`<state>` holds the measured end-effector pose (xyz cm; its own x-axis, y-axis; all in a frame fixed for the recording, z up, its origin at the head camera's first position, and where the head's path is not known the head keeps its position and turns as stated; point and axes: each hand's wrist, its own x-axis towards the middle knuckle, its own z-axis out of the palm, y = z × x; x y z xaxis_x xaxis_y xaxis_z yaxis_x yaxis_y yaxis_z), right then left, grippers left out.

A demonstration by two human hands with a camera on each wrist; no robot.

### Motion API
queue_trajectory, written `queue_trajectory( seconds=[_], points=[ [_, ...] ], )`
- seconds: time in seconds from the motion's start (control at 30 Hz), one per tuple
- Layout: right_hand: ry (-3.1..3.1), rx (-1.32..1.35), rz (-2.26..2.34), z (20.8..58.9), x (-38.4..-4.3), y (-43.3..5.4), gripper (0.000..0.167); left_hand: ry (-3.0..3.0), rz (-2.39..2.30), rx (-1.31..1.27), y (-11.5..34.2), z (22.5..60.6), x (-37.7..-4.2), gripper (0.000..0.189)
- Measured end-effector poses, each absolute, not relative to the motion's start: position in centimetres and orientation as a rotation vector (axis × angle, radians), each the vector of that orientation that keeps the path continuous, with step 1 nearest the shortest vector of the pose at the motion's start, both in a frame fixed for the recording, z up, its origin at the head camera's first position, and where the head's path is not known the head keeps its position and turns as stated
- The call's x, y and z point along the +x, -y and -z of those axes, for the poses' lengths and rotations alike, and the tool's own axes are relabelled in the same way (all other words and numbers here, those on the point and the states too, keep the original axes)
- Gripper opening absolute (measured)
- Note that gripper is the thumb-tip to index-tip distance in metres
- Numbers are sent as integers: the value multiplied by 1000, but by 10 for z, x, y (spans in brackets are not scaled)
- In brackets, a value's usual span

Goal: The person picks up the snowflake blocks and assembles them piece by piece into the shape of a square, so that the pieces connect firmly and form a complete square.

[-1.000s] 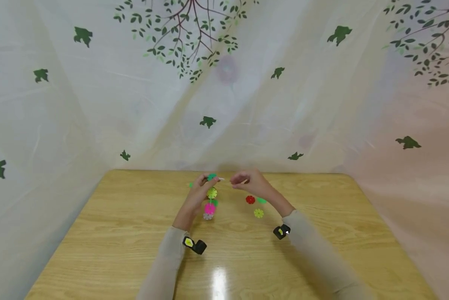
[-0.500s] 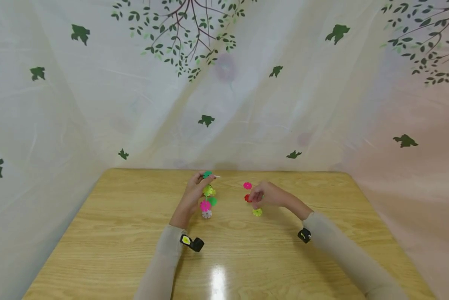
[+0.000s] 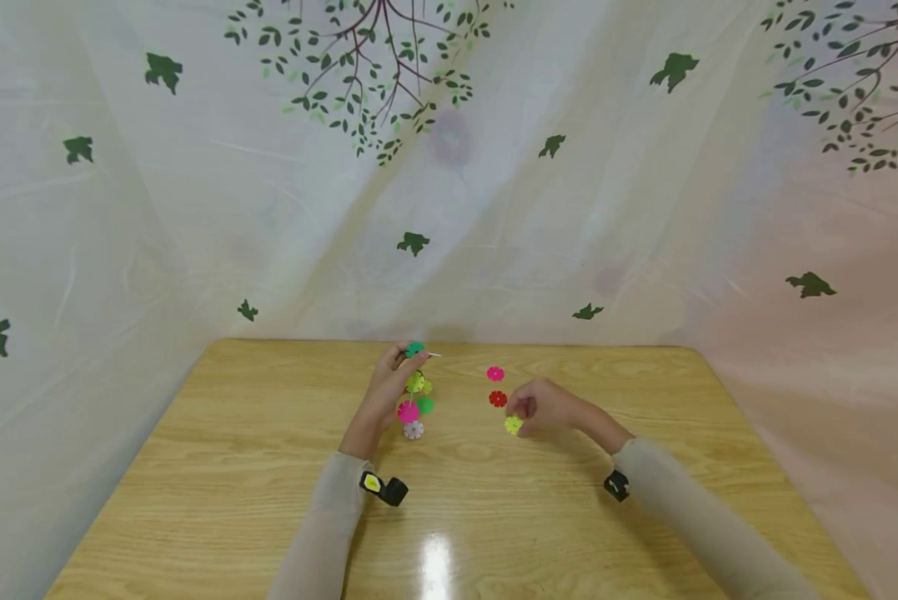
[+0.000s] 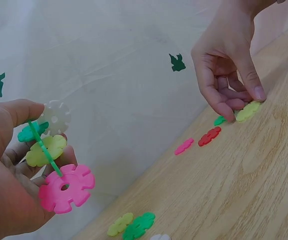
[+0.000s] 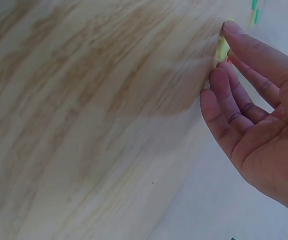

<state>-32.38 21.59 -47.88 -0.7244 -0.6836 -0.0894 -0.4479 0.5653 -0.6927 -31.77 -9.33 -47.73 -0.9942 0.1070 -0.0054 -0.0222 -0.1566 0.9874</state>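
Observation:
My left hand (image 3: 390,385) holds up several joined flower-shaped plastic discs. In the left wrist view these are a pink disc (image 4: 67,189) at the near end, a green one seen edge-on, a yellow disc (image 4: 46,150), a teal disc (image 4: 32,131) and a white disc (image 4: 56,119). My right hand (image 3: 549,406) is down at the table, thumb and forefinger pinching a loose yellow disc (image 3: 514,425) at its edges. Just beyond it lie a red disc (image 3: 498,399) and a loose pink disc (image 3: 495,373). A green disc (image 4: 220,120) is partly hidden by the right hand.
Beneath the left hand, a green disc (image 4: 138,226), a yellow disc (image 4: 120,224) and a pale disc (image 3: 413,430) lie on the wooden table (image 3: 268,467). A cloth backdrop (image 3: 479,275) with leaf prints hangs behind the table's far edge.
My right hand has moved away from beside the left hand, right and toward me, down to the loose yellow disc. The left hand keeps holding the joined discs, nearly still.

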Motion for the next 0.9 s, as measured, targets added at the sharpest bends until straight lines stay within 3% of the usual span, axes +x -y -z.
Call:
queue_trajectory(
  seconds=[0.9],
  points=[
    [-2441,-983,975,479,-326,-185,18,-2010,-2331,160,95,478,-316,29]
  ],
)
